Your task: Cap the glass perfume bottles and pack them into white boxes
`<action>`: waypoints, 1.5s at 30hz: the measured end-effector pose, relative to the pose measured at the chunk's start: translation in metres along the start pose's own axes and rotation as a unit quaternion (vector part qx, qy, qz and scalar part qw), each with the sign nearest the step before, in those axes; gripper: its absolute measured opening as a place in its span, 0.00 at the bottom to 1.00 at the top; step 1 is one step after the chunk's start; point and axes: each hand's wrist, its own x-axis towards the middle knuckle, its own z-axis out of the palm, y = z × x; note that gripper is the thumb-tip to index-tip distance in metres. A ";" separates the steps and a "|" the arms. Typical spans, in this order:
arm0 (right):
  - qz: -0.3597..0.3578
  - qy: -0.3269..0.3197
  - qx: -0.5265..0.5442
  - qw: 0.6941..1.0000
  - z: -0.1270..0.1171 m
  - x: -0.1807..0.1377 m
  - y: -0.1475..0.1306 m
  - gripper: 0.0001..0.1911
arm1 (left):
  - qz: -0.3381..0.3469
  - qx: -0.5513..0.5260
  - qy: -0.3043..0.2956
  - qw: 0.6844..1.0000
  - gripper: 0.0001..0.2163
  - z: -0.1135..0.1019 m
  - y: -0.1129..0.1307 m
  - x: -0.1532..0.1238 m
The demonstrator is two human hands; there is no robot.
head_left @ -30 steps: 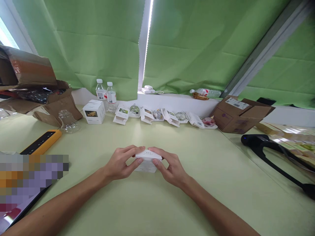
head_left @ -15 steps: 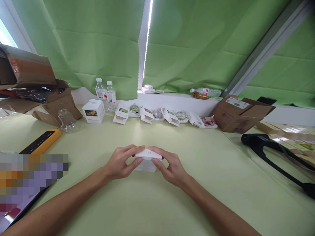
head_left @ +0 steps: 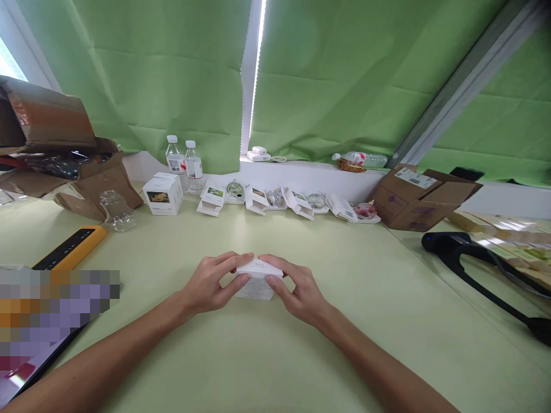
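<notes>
Box (head_left: 257, 279), small and white, sits on the table (head_left: 275, 344) straight in front of me, pinched between both my hands. My left hand (head_left: 210, 285) grips its left end, thumb under the near edge and fingers curled over the top; my right hand (head_left: 297, 288) does the same on the right end. Judging from this, the top flap is the part being pressed, so I would keep the box flat on the table, thumbs steady at the near corners, and press evenly with both forefingers so the thin card does not buckle or skew.

Nothing stands close around it. Well behind, along the far edge, lies a row of opened packets (head_left: 297, 203) with small glass pieces among them, a larger white carton (head_left: 162, 194) and two water bottles (head_left: 185, 166). A clear jar (head_left: 114, 211) and torn brown cardboard (head_left: 86, 183) sit at far left, an orange-edged power strip (head_left: 71, 248) nearer. At right are a brown parcel (head_left: 419, 198) and a black handled tool (head_left: 473, 261), both well apart from my hands.
</notes>
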 end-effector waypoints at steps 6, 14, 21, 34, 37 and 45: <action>0.001 -0.002 -0.006 1.000 0.000 0.000 0.000 0.19 | -0.014 0.003 -0.009 1.000 0.20 0.000 -0.002 -0.002; 0.000 -0.005 -0.014 1.000 0.000 0.000 0.000 0.19 | -0.015 0.008 -0.002 1.000 0.18 0.001 -0.001 -0.001; 0.004 -0.002 -0.010 1.000 0.000 0.000 -0.002 0.19 | -0.017 0.018 0.000 1.000 0.18 0.000 -0.001 0.000; 0.000 -0.002 -0.022 1.000 0.000 0.001 -0.002 0.19 | -0.015 0.017 -0.002 1.000 0.17 0.000 0.000 0.000; 0.001 -0.003 -0.021 1.000 0.000 0.001 -0.002 0.19 | -0.011 0.012 0.001 1.000 0.18 0.000 0.000 0.000; 0.009 -0.008 -0.007 1.000 -0.001 0.000 -0.003 0.19 | -0.012 0.010 -0.003 1.000 0.18 0.000 -0.002 -0.001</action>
